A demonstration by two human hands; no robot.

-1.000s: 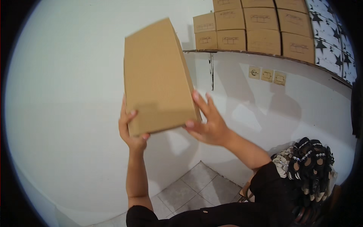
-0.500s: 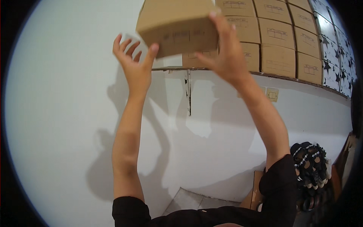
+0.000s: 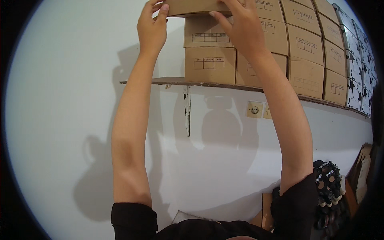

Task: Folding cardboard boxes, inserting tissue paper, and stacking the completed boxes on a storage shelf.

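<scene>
Left hand (image 3: 153, 33) and right hand (image 3: 247, 31) grasp a brown rectangular cardboard box (image 3: 190, 7) at either side, high by the stacked brown cardboard boxes (image 3: 277, 39); from where I stand, level support and even pressure would serve it best

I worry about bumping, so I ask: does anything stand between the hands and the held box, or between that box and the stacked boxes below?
Nothing visible does. The left hand and right hand are directly on the held box, and no other thing shows between it and the stacked boxes; whether these touch is unclear.
</scene>
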